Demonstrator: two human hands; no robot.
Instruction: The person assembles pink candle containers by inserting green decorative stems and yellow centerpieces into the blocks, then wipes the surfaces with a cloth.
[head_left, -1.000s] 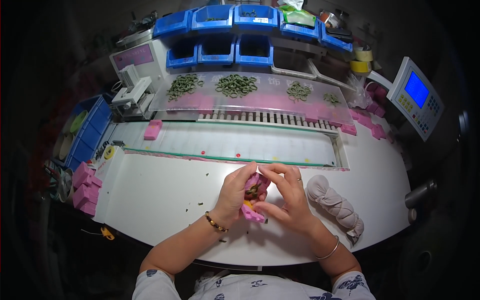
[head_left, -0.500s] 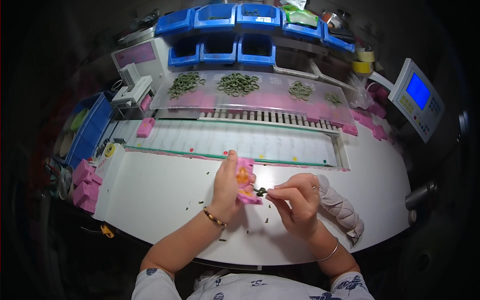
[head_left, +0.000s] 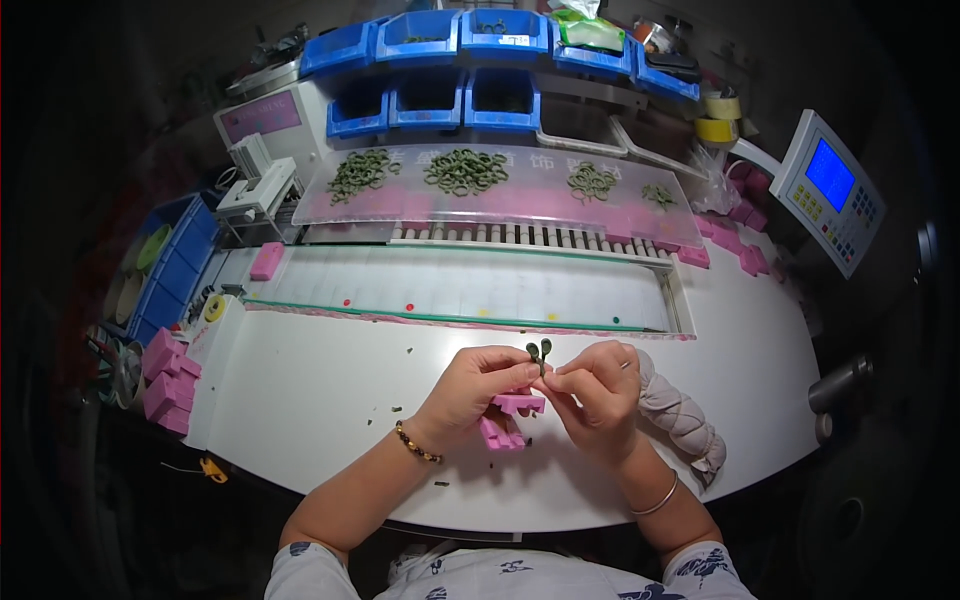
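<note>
"Up and away from the pink mould (head_left: 518,404) goes the green piece (head_left: 540,351) since half a second ago; what's its shape?"

"Two rounded, spoon-like ends spread in a V above a thin stem, dark and smooth. It stands upright between the fingertips, over the tabletop (head_left: 320,400)."

"And the hands?"

"Right hand (head_left: 598,395): thumb and finger pinched on the stem. Left hand (head_left: 478,392): thumb close by the stem, other fingers curled around the mould. That's matte pink, with blocky, notched edges and two parts gaping apart."

"Anything near them?"

"Dark crumbs on the glossy white surface, and right of the right hand a soft grey cloth (head_left: 682,418), twisted like rope."

"Farther off?"

"A pale, flat belt (head_left: 450,285), then a frosted, see-through sheet (head_left: 540,200) heaped with green rings (head_left: 466,172). Smooth blue plastic bins (head_left: 417,48) sit beyond."
</note>
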